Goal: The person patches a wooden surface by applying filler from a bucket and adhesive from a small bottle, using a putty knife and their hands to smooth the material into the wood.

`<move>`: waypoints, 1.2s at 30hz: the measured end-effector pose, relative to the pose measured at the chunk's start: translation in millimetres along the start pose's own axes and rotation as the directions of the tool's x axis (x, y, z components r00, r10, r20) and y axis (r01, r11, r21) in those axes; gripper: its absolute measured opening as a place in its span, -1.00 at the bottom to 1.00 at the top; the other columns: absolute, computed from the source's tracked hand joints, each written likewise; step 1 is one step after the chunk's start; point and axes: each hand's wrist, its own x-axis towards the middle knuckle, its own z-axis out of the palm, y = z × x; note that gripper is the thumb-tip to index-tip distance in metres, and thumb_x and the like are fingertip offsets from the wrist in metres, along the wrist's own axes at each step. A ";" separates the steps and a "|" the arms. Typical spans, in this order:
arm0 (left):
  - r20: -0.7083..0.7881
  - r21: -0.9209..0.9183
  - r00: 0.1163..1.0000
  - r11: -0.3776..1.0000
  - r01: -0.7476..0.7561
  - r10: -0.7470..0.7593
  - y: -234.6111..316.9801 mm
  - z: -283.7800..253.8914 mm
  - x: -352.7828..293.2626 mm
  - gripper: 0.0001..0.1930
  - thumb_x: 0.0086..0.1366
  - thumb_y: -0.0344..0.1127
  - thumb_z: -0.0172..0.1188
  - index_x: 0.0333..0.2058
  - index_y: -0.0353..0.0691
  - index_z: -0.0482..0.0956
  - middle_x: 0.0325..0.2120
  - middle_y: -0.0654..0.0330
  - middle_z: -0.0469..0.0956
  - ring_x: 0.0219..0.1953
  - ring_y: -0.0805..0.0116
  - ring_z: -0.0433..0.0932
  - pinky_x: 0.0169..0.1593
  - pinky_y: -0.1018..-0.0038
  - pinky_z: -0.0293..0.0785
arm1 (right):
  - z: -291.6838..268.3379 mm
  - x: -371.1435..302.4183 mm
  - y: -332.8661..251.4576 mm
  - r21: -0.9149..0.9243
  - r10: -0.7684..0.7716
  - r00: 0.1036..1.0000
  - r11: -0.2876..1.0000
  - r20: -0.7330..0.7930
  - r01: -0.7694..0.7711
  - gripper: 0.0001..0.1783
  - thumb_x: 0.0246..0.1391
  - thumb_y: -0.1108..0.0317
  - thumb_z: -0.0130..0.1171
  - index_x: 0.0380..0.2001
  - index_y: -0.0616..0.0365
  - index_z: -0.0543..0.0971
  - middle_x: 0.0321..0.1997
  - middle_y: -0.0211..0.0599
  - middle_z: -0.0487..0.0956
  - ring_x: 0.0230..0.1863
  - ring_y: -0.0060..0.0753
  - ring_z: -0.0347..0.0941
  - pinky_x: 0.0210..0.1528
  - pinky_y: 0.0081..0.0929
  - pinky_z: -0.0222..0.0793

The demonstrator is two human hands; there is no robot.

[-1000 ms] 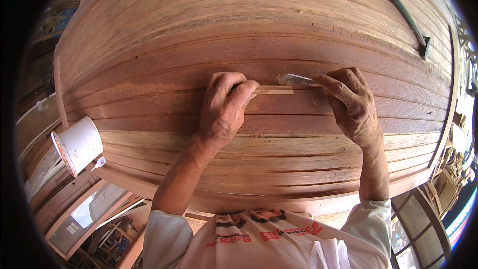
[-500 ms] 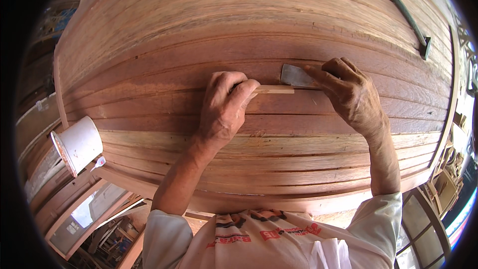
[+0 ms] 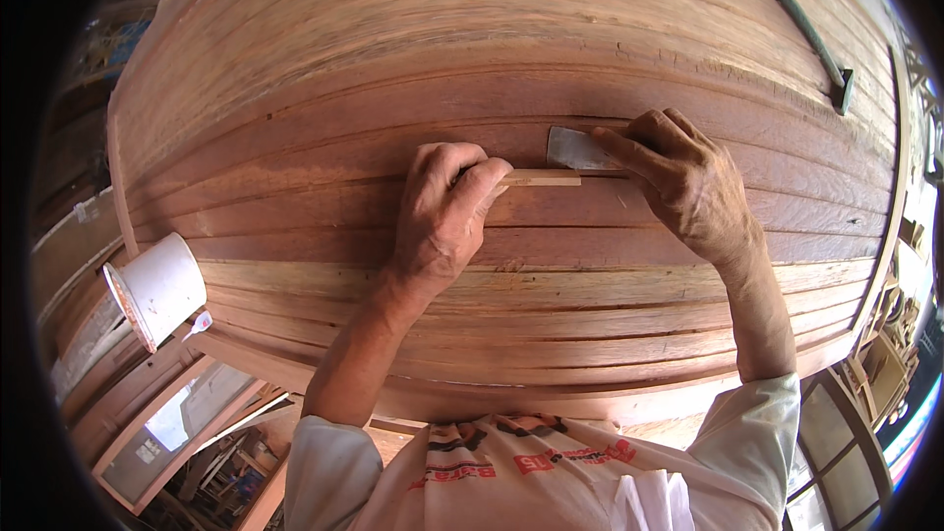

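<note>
Pale wood strip [image 3: 547,178] sits pinched in our left hand [image 3: 442,206], lengthwise along the reddish plank panel [image 3: 472,93]. Our right hand [image 3: 693,177], apart from the left, grips a flat grey metal blade [image 3: 578,148] just beside the strip's free end; contact unclear. We'd steady the strip, keep the blade low, left hand clear of its edge. Panel surface: grooved, straight-grained.

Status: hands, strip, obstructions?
Left hand pinches wooden strip. Right hand holds flat metal blade near strip's free end. Hammer-like tool upper right, away from hands.
</note>
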 end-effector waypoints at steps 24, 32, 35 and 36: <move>0.002 0.003 1.000 1.000 0.003 -0.003 3.5 -3.5 3.0 -0.73 0.31 -0.50 0.45 -0.02 -0.20 0.73 -0.13 0.17 0.58 -0.09 0.13 0.55 -0.05 0.24 0.59 | -0.1 -10.6 5.4 0.014 0.028 0.999 1.000 -0.041 -0.028 -0.48 0.12 0.43 0.45 0.18 -0.17 0.75 -0.09 -0.49 0.65 -0.02 -0.34 0.64 -0.07 -0.36 0.77; 0.003 0.009 1.000 1.000 0.013 -0.013 5.1 -3.3 2.7 -0.74 0.32 -0.47 0.45 -0.02 -0.18 0.74 -0.14 0.18 0.58 -0.09 0.14 0.55 -0.05 0.24 0.59 | -4.8 -6.9 13.9 0.065 0.045 0.997 0.997 -0.061 -0.041 -0.48 0.10 0.50 0.42 0.15 -0.13 0.76 -0.11 -0.48 0.65 -0.02 -0.35 0.64 -0.08 -0.36 0.76; -0.003 -0.001 1.000 1.000 0.010 -0.010 3.2 -0.7 1.9 -0.73 0.31 -0.48 0.46 -0.02 -0.19 0.74 -0.14 0.18 0.58 -0.09 0.14 0.55 -0.04 0.24 0.59 | -0.7 -7.5 9.8 0.032 0.023 0.998 0.999 -0.062 -0.021 -0.48 0.09 0.51 0.41 0.14 -0.12 0.76 -0.11 -0.46 0.65 -0.03 -0.32 0.65 -0.09 -0.34 0.75; -0.005 -0.002 1.000 1.000 0.008 -0.008 1.8 -0.5 1.0 -0.73 0.31 -0.48 0.46 -0.02 -0.19 0.74 -0.14 0.17 0.58 -0.09 0.14 0.55 -0.04 0.24 0.59 | 1.2 -7.8 7.5 0.019 0.011 0.998 1.000 -0.063 -0.010 -0.49 0.09 0.51 0.41 0.14 -0.12 0.76 -0.11 -0.46 0.65 -0.03 -0.31 0.65 -0.10 -0.32 0.74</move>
